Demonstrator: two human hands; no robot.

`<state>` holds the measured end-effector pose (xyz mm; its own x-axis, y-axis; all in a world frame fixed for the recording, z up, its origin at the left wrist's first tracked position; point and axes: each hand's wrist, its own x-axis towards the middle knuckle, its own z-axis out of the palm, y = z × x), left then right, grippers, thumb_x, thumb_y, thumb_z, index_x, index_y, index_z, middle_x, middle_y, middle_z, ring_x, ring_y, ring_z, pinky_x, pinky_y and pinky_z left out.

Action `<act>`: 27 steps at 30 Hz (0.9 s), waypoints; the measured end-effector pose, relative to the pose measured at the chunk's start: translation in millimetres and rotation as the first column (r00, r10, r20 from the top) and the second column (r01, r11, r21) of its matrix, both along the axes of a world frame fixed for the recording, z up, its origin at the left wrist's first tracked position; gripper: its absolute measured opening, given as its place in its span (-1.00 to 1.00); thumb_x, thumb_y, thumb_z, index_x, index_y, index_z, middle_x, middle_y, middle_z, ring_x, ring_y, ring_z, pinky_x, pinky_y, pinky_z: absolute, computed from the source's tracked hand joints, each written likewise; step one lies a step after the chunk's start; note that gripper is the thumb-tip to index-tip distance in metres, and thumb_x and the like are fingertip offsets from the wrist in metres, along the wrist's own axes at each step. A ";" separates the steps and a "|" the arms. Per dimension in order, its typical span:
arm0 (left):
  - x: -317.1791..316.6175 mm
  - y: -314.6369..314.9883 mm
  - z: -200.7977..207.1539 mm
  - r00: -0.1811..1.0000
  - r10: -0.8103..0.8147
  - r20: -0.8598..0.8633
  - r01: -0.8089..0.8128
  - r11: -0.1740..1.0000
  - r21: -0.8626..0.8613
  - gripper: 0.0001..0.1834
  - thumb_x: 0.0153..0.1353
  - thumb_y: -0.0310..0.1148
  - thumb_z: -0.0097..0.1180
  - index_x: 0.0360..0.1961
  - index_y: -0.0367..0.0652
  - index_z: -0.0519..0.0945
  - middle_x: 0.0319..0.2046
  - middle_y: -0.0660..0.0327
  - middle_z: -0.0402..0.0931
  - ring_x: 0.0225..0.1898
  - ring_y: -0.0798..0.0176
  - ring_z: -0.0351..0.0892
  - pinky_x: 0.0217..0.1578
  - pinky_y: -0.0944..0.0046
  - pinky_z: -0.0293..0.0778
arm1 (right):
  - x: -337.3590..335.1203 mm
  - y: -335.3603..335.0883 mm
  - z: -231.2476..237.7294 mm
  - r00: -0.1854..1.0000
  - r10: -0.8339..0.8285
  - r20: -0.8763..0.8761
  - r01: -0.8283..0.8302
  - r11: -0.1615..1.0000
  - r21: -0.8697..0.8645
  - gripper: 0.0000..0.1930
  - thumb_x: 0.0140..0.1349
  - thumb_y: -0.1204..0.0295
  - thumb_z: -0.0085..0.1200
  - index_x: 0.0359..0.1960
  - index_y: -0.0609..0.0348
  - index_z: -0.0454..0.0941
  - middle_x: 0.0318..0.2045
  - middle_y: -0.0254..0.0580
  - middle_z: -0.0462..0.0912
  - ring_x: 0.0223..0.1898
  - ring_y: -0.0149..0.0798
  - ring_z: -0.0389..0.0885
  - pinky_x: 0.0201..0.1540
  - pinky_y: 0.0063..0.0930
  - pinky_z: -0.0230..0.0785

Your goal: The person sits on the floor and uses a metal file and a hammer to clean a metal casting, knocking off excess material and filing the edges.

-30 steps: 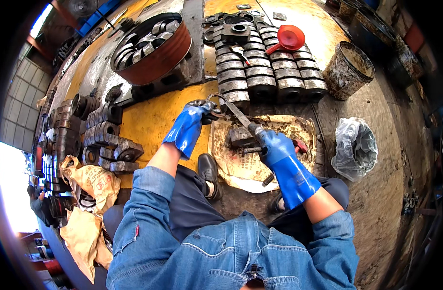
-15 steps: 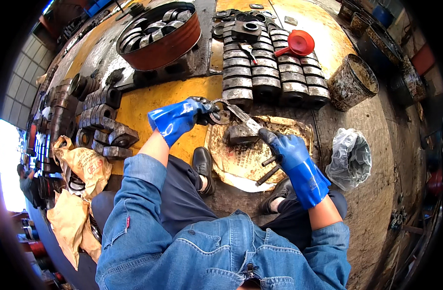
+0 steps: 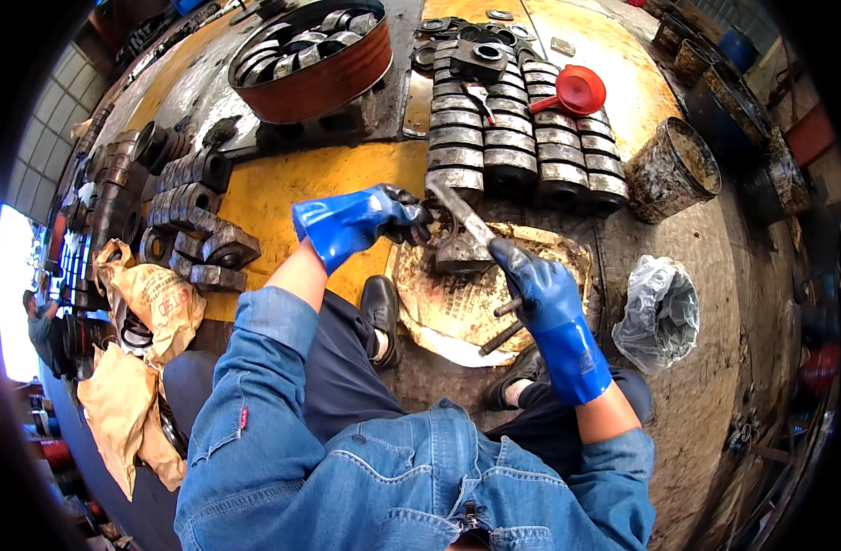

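Note:
My right hand [image 3: 535,280], in a blue rubber glove with dark fingers, grips a flat metal bar [image 3: 462,211] that slants up and to the left. My left hand [image 3: 398,214], gloved alike, is closed just left of the bar's far end; what its curled fingers hold, if anything, is too dark to make out. Below the bar, a dark metal block [image 3: 464,255] sits on a stained, flattened yellowish sack [image 3: 430,312] between my feet. Two dark rods [image 3: 501,338] stick out beneath my right hand.
Rows of stacked metal bearing blocks [image 3: 457,151] stand ahead, with a red plastic scoop [image 3: 578,90] on top. A rusty round tub [image 3: 319,83] holds metal parts. Right are a dirty bucket [image 3: 673,170] and a bag-lined container [image 3: 659,312]; left are metal blocks [image 3: 228,248] and paper sacks [image 3: 127,413].
The metal ring by my left hand no longer shows. My left hand has moved slightly right, and the bar's far end now stands apart from it. The view has shifted slightly.

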<state>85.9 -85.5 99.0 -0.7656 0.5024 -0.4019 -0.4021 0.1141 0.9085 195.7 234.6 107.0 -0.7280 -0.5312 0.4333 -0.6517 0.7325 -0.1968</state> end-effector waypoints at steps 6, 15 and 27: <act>-22.3 15.8 -2.1 0.974 0.142 -0.178 -0.187 0.944 -0.273 -0.74 0.30 -0.21 0.20 -0.19 -0.17 0.70 -0.38 0.21 0.72 -0.39 0.37 0.66 -0.45 0.39 0.46 | -3.2 -19.8 5.4 0.959 -0.142 0.244 0.151 0.988 -0.018 -0.47 0.13 0.58 0.10 0.18 -0.13 0.46 -0.41 0.02 0.64 -0.38 0.11 0.64 -0.38 -0.07 0.48; -39.7 42.8 -17.0 0.955 0.212 -0.209 -0.268 0.918 -0.291 -0.80 0.24 -0.24 0.27 -0.25 -0.13 0.74 -0.49 0.27 0.68 -0.53 0.43 0.56 -0.51 0.38 0.40 | -3.3 -31.1 -21.2 0.976 -0.161 0.145 0.183 0.971 -0.153 -0.26 -0.10 0.61 0.20 0.23 -0.15 0.43 -0.32 -0.02 0.64 -0.39 0.10 0.62 -0.38 -0.06 0.50; -25.8 45.9 1.7 0.893 0.446 -0.066 -0.445 0.895 0.025 -0.67 0.29 -0.14 0.23 -0.02 -0.06 0.65 -0.22 0.20 0.71 -0.27 0.30 0.68 -0.41 0.33 0.54 | -39.9 0.3 -45.0 0.831 -0.221 0.510 0.532 0.581 -0.616 -0.43 0.12 0.74 -0.03 0.18 -0.07 0.50 -0.11 -0.05 0.66 -0.11 -0.05 0.71 -0.14 -0.31 0.60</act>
<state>60.1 -39.6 100.7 -0.9353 0.1054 -0.3379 -0.3460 -0.0712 0.9355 155.7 234.9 62.1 -0.9573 0.1916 0.2165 -0.1206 0.4158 -0.9014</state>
